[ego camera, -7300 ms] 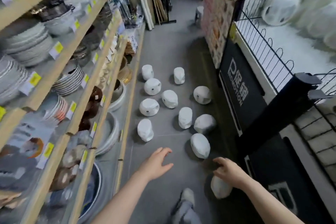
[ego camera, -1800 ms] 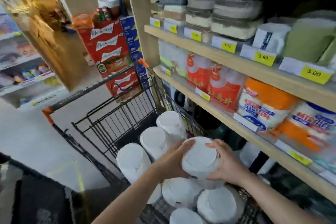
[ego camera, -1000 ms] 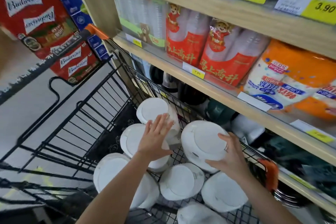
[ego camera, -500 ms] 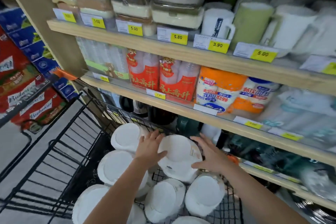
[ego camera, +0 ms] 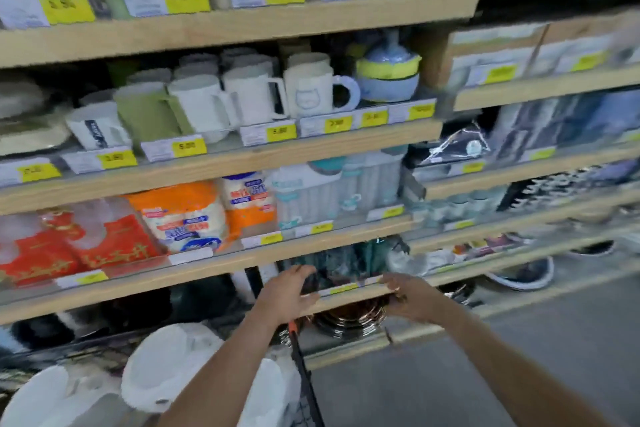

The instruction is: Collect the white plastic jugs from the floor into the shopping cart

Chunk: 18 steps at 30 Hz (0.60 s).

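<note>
Both hands lifted off jugs [ego camera: 166,367]; left hand [ego camera: 285,293], right hand [ego camera: 410,298] fingers released, empty.

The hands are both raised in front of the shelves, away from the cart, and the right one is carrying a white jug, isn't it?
Not quite. The right hand carries nothing; the head view shows both it and the left hand raised, empty, before the shelves. The white jugs sit in the cart.

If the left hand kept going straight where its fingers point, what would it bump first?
Probably the wooden shelf edge with its yellow price tag, just beyond the left hand; depth is unclear in this blur.
</note>
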Motion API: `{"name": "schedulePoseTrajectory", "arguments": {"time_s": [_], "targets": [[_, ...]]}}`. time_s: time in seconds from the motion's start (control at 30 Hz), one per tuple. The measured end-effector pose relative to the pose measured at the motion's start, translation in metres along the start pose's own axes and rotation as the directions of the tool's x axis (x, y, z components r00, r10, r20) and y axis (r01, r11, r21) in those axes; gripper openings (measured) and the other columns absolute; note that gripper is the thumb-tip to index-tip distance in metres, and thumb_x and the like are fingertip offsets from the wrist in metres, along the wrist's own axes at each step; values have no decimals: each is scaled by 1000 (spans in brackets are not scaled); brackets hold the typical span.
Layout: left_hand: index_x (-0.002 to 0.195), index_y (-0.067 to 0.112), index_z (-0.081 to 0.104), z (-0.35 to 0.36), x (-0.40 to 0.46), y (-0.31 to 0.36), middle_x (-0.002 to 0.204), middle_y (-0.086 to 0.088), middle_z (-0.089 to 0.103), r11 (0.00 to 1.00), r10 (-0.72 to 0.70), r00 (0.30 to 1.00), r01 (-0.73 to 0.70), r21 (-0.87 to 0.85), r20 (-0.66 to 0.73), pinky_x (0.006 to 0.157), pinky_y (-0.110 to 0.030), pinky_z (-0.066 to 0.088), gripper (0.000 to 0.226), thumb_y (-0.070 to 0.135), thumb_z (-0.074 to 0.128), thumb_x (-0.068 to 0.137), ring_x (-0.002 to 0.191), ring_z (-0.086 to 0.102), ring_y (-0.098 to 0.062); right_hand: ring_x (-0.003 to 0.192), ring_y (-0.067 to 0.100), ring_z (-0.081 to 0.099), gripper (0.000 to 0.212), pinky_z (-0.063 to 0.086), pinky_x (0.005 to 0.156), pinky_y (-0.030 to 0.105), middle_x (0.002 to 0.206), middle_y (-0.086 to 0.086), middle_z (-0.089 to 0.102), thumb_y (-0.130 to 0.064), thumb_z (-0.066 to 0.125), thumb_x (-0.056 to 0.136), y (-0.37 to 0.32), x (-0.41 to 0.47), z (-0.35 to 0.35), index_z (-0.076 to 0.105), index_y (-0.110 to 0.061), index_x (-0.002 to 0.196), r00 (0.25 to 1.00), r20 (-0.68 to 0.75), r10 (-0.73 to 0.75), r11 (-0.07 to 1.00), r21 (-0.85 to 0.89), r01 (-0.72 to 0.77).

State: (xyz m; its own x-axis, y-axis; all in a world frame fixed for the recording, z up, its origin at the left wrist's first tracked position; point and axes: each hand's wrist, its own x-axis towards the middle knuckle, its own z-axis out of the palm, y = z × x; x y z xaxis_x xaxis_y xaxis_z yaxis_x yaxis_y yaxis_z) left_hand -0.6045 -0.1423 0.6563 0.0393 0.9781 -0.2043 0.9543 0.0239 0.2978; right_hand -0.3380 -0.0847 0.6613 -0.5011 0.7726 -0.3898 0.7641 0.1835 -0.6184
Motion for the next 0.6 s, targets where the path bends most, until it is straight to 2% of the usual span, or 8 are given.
{"name": "schedulePoseTrajectory", "arguments": {"time_s": [0.1, 0.13, 0.2, 0.23, 0.33, 0.43, 0.5, 0.6], "targets": [[143, 24, 34, 20, 37, 85, 146, -2, 42, 995, 99, 995, -99, -2, 2, 100, -32, 41, 58, 45, 52, 92, 131, 42, -21, 101, 16, 57, 55, 44, 82, 15, 108, 1, 56, -31, 72, 82, 67, -41, -45, 50, -11, 128, 994, -88, 71, 997, 17, -69], [143, 24, 35, 29, 49, 115, 145, -1, 42, 990, 137, 991, -137, -9, 1, 98, -31, 40, 57, 45, 52, 92, 129, 44, -20, 98, 13, 55, 53, 43, 82, 14, 103, -2, 57, -32, 70, 83, 90, -55, -60, 50, -13, 128, 991, -108, 83, 996, 25, -81], [142, 25, 36, 51, 71, 182, 144, 1, 44, 980, 198, 980, -198, -34, 9, 95, -27, 39, 56, 44, 53, 92, 127, 46, -18, 95, 6, 50, 50, 38, 73, 3, 95, -12, 53, -32, 68, 85, 137, -85, -91, 49, -16, 129, 982, -140, 129, 992, 28, -126], [142, 26, 37, 61, 81, 218, 142, 2, 45, 973, 225, 974, -224, -52, 9, 94, -26, 39, 55, 43, 54, 92, 126, 47, -17, 94, 6, 51, 49, 38, 72, 3, 95, -13, 53, -30, 68, 85, 164, -99, -107, 49, -17, 129, 978, -144, 150, 988, 46, -145], [139, 28, 40, 90, 107, 326, 134, 3, 52, 950, 295, 955, -291, -114, 25, 95, -30, 44, 53, 42, 57, 90, 121, 51, -17, 93, 10, 57, 55, 45, 85, 20, 103, -8, 56, -28, 68, 85, 244, -140, -152, 46, -17, 135, 962, -190, 198, 977, 117, -178], [132, 27, 48, 112, 129, 421, 120, 4, 60, 917, 350, 935, -332, -221, 49, 90, -27, 45, 47, 33, 62, 87, 108, 58, -15, 91, 8, 55, 46, 42, 78, 16, 104, -7, 55, -33, 66, 86, 312, -190, -189, 52, -21, 128, 928, -234, 290, 953, 164, -256], [125, 25, 54, 122, 142, 476, 105, 6, 63, 878, 407, 910, -367, -307, 76, 78, -21, 46, 38, 29, 63, 88, 93, 61, -9, 89, 8, 57, 40, 40, 71, 11, 105, -5, 57, -30, 67, 86, 351, -220, -214, 57, -18, 123, 898, -285, 335, 933, 233, -274], [115, 24, 58, 135, 164, 542, 87, 12, 61, 811, 477, 874, -398, -429, 92, 68, -12, 42, 27, 23, 64, 89, 70, 56, 7, 93, 8, 60, 36, 43, 77, 14, 110, -7, 61, -31, 66, 86, 406, -255, -245, 60, -20, 120, 848, -337, 409, 900, 306, -312]]}}
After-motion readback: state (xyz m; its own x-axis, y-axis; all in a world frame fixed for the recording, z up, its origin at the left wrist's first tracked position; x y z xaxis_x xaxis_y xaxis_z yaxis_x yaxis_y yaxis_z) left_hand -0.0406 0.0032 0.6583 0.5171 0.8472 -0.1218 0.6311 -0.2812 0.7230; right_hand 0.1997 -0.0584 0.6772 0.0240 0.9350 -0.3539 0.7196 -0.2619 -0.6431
